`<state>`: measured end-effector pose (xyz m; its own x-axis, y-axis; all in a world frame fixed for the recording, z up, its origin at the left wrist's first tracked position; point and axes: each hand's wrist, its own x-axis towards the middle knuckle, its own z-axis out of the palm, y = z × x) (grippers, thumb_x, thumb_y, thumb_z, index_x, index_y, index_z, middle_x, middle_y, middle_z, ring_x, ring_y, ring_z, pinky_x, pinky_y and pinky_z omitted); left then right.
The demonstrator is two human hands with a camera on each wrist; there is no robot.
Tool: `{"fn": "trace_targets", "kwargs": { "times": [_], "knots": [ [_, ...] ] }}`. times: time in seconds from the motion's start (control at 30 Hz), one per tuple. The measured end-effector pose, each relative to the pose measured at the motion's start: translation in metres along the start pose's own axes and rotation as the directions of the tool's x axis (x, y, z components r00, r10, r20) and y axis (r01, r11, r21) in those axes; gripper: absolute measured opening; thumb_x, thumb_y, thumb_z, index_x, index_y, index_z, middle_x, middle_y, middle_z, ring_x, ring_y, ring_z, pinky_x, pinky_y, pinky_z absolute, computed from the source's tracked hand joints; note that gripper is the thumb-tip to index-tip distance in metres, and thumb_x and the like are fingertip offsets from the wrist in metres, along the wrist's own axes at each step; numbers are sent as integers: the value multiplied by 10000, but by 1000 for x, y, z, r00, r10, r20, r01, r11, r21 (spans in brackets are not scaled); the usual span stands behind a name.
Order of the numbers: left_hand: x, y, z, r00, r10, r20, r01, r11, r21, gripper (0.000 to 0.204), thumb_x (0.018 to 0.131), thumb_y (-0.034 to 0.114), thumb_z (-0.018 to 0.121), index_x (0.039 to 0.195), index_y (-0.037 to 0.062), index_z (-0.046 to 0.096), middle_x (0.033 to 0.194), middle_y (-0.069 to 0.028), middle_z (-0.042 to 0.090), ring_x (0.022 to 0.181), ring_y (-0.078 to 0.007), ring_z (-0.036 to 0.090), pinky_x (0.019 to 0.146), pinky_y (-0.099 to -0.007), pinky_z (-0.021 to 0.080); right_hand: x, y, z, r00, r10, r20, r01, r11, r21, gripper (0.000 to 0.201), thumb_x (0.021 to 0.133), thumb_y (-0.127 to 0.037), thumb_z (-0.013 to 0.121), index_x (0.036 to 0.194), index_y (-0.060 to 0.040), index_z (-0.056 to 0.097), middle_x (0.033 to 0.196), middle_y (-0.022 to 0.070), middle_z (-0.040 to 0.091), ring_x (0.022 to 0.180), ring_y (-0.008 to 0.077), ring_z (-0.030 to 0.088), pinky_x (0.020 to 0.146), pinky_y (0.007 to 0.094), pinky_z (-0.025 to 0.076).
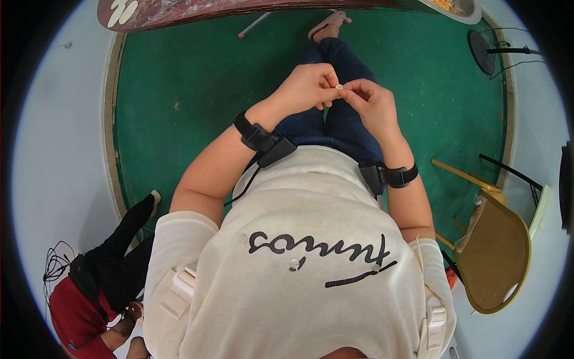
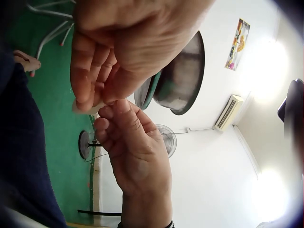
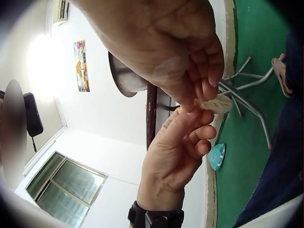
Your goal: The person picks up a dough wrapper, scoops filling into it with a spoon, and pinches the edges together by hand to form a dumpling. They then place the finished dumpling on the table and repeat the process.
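A small pale dumpling with a pleated edge [image 3: 218, 103] is held between both hands, above the lap. In the head view only a small bit of the dumpling [image 1: 339, 87] shows between the fingertips. My left hand [image 1: 306, 87] pinches it from the left, thumb against curled fingers. From the other side my right hand [image 1: 375, 105] pinches it too, and the tips of both hands meet there. In the left wrist view, the fingers of the left hand [image 2: 137, 42] cover most of the dough.
Ahead is a dark red tabletop [image 1: 197, 24] with pale dough pieces [image 1: 122, 12] at its left end. A metal bowl of yellowish filling [image 1: 448, 6] stands at its right. A brown-and-gold chair [image 1: 493, 251] is at right, a black stand base [image 1: 480, 52] beyond. Another person [image 1: 89, 299] is at lower left.
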<state>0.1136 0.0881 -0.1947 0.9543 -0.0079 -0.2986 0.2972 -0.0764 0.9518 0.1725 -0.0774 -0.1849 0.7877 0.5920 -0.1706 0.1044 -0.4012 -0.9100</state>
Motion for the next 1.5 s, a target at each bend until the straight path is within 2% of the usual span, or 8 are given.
{"fn": "trace_targets", "kwargs": {
  "times": [0.23, 0.4, 0.5, 0.53, 0.6, 0.8, 1.23, 1.5],
  "knots": [
    [-1, 3, -1, 1000, 18, 14, -17, 998, -68, 96, 815, 91, 625, 814, 20, 560, 718, -48, 623, 613, -90, 592, 511, -197, 464, 0, -1, 0, 997, -64, -33, 63, 997, -45, 119, 797, -105, 642, 855, -2, 632, 745, 64, 632, 627, 115, 560, 567, 237, 441],
    [-3, 3, -4, 999, -8, 44, 14, 990, -144, 72, 829, 78, 605, 847, 17, 572, 745, -49, 627, 625, -88, 593, 523, -194, 468, 1, -4, -3, 949, -316, -15, 308, 932, -193, 71, 777, -32, 622, 843, -11, 609, 777, 95, 602, 661, 183, 572, 601, 259, 455],
    [-2, 1, -5, 998, 5, 69, 4, 991, -134, 62, 835, 69, 593, 861, 15, 582, 753, -45, 627, 625, -85, 590, 522, -192, 468, 2, 0, -4, 933, -359, -17, 350, 919, -183, 93, 763, -23, 637, 850, -13, 605, 766, 85, 612, 651, 166, 577, 593, 261, 459],
    [-2, 1, -5, 997, 2, 73, 7, 992, -124, 63, 835, 68, 591, 864, 13, 586, 754, -43, 627, 625, -83, 590, 522, -190, 468, 2, 0, -3, 933, -359, -17, 351, 919, -182, 93, 763, -23, 637, 850, -13, 605, 766, 85, 612, 651, 166, 577, 593, 261, 459],
    [-2, 2, -6, 997, -1, 78, 10, 993, -114, 64, 836, 68, 590, 867, 11, 590, 754, -42, 627, 624, -82, 589, 521, -187, 467, 1, 1, -1, 978, -202, -57, 200, 979, -35, 131, 752, -31, 655, 878, -19, 619, 752, 77, 624, 650, 153, 591, 577, 262, 462],
    [0, -1, -7, 996, -7, 90, 19, 991, -134, 67, 837, 67, 592, 869, 8, 590, 752, -43, 628, 622, -80, 588, 516, -187, 465, 3, 0, 1, 947, -310, -84, 303, 949, -85, 142, 753, -34, 660, 895, -33, 653, 754, 72, 640, 662, 151, 607, 569, 254, 470],
    [0, -3, -11, 995, 43, 91, -29, 989, -144, 57, 857, 73, 567, 857, 16, 560, 754, -50, 632, 634, -84, 591, 524, -195, 467, 5, -6, 2, 967, -248, -57, 240, 963, -126, 72, 765, -53, 648, 821, -12, 629, 750, 73, 616, 628, 152, 576, 568, 251, 457],
    [-2, -1, -7, 996, 59, 68, -51, 992, -112, 57, 861, 66, 546, 858, 12, 564, 767, -58, 635, 633, -86, 594, 526, -196, 470, 3, -5, 1, 978, -205, -40, 200, 974, -107, 74, 793, -64, 615, 835, -7, 638, 784, 96, 640, 680, 177, 617, 600, 267, 482]
  ]
}}
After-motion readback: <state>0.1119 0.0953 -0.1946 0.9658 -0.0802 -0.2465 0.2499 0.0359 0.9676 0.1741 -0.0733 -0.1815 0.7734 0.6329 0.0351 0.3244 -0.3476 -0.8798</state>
